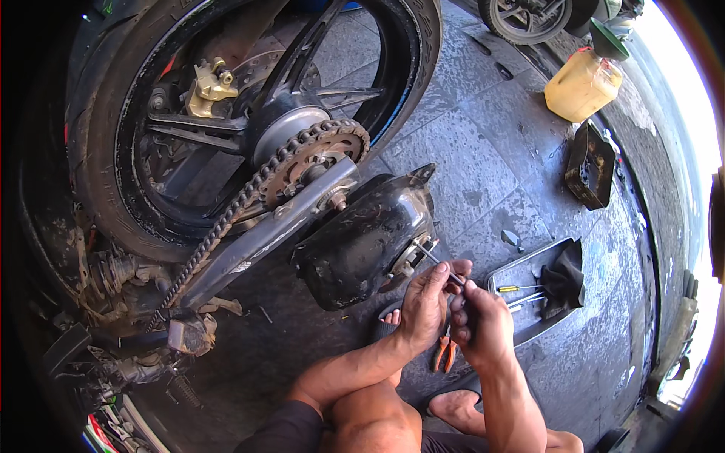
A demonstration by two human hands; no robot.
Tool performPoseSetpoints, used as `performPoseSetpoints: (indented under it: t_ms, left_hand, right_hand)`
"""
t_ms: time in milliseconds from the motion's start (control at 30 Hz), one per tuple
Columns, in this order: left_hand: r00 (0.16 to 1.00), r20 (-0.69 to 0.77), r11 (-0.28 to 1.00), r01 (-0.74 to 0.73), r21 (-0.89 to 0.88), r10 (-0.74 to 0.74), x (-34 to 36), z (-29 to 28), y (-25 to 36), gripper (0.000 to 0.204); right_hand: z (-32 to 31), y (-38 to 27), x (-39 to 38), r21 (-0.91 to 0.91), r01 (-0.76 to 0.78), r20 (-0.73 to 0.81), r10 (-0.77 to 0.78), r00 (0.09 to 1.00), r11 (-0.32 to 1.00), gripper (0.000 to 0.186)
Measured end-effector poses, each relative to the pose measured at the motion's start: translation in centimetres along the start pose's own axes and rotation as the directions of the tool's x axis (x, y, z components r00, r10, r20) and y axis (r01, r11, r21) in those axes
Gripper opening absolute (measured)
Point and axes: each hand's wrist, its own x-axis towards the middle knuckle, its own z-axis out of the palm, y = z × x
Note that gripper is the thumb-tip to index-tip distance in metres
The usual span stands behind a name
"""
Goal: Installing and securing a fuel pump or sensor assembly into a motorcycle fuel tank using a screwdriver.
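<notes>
My left hand (pixel 427 299) and my right hand (pixel 483 315) meet in front of me, both closed on a slim tool with a thin metal shaft (pixel 427 254) and a dark end. The fingers cover much of it, so its exact kind does not show. Its shaft points up and left toward a metal fitting (pixel 408 261) on the side of a black motorcycle fuel tank (pixel 362 234). Whether the tip touches the fitting, I cannot tell. The tank lies on the floor. Below my hands are pliers with orange handles (pixel 444 355).
A motorcycle's rear wheel (pixel 113 151), chain (pixel 240 202) and swingarm (pixel 264 238) fill the left. On the right lies a grey tray (pixel 540 326) with a yellow-handled screwdriver (pixel 516 288) and a dark cloth (pixel 563 279). Beyond stand a black pan (pixel 576 180) and a yellowish jerrycan (pixel 581 87) with a green funnel (pixel 609 41).
</notes>
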Motion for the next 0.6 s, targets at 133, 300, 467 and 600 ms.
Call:
performPoseSetpoints:
  t_ms: [133,300,467,600]
  left_hand:
    - [0.999,0.050,0.997,-0.011,0.071,0.008,0.1,0.1,0.0,0.034]
    - [0.997,0.078,0.999,-0.019,0.043,0.016,0.0,-0.4,-0.2,0.029]
    - [0.997,0.001,0.988,-0.081,0.134,0.081,0.5,-0.7,-0.7,0.025]
    - [0.994,-0.018,0.992,-0.104,0.066,0.105,0.5,-0.2,-0.3,0.025]
  right_hand:
    - [0.4,1.8,0.2,-0.768,0.618,0.246,-0.812,0.529,0.170,0.031]
    - [-1.3,1.5,1.0,-0.725,0.629,0.260,-0.734,0.628,0.281,0.029]
    - [-0.8,2.3,2.3,-0.573,0.640,0.069,-0.749,0.659,0.511,0.035]
    - [0.1,0.8,0.7,-0.481,0.295,-0.060,-0.367,0.928,0.826,0.047]
